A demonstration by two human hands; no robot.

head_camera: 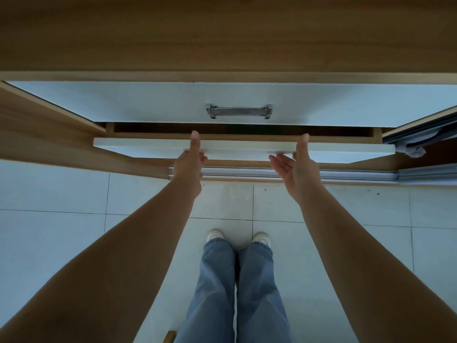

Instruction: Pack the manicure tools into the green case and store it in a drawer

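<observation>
The lower drawer (148,147) has a white front and stands pulled out a short way, leaving a narrow dark gap (247,131) behind the front. No green case can be made out in that gap. My left hand (189,167) grips the drawer front left of its middle, thumb lying over the top edge and fingers curled against the face below. My right hand (296,169) touches the front right of its middle, thumb on the top edge, palm turned up and fingers straight under the panel.
Above it is a shut white drawer (123,102) with a metal handle (239,111). Wooden cabinet sides flank the drawers. A sliding-door rail (346,175) runs along the floor. A dark and grey bundle (415,149) sits at the right. My feet stand on white tiles (74,189).
</observation>
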